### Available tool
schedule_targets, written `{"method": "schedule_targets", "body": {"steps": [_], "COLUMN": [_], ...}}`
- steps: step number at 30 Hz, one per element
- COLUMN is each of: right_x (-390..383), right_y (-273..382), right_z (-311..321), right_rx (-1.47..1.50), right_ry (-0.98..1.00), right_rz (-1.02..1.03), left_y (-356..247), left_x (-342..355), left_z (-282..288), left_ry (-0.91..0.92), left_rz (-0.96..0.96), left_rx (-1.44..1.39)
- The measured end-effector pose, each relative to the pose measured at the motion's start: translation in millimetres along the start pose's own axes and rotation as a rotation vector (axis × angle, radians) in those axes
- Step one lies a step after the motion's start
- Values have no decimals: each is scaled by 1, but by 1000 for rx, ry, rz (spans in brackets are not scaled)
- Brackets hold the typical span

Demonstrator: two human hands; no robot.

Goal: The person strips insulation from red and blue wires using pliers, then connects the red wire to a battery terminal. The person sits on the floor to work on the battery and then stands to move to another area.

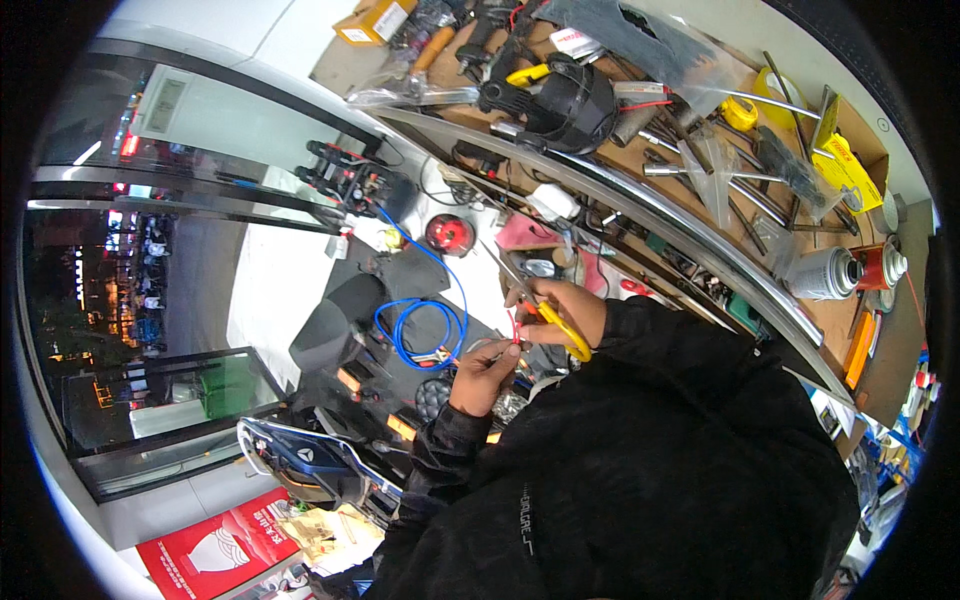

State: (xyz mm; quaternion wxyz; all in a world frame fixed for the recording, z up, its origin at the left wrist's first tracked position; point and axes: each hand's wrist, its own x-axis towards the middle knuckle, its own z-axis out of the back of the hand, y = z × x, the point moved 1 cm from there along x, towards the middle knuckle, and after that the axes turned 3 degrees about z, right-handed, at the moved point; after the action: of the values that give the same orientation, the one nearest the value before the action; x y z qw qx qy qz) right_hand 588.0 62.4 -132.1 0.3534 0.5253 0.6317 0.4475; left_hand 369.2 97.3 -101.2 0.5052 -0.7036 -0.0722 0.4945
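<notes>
My right hand (572,308) is closed round a pair of scissors with yellow handles (568,334). The grey blades stick out past the fingers, up and to the left. Just below it, my left hand (482,378) pinches a thin red wire (516,327) between thumb and fingers. The wire runs up toward the right hand's fingertips, and the two hands nearly meet. Whether the right fingers also hold the wire cannot be made out. Black sleeves cover both forearms.
A coiled blue hose (402,335) lies on the floor beyond my left hand, near a red round device (450,235). At right, a workbench (660,215) carries tools, spray cans (825,273) and a yellow box (850,172). Glass doors (190,260) stand at left.
</notes>
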Motion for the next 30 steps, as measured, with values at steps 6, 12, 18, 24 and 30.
{"method": "schedule_targets", "body": {"steps": [6, 12, 18, 24, 30], "right_x": [-8, -45, -140, -269, -335], "right_y": [-63, -134, -169, -273, -367], "right_z": [18, 89, 220, 343, 318], "right_rx": [-152, 45, -32, -27, 40], "right_ry": [-114, -659, -947, -1483, -1653], "right_rz": [-66, -237, -271, -233, -207], "left_y": [56, 85, 103, 124, 129], "left_x": [24, 36, 16, 6, -16], "left_z": [1, 30, 57, 72, 84], "left_ry": [-134, -407, -455, -412, -339], "left_rz": [-53, -228, -127, -95, -150], "left_rx": [268, -86, -203, -163, -138]}}
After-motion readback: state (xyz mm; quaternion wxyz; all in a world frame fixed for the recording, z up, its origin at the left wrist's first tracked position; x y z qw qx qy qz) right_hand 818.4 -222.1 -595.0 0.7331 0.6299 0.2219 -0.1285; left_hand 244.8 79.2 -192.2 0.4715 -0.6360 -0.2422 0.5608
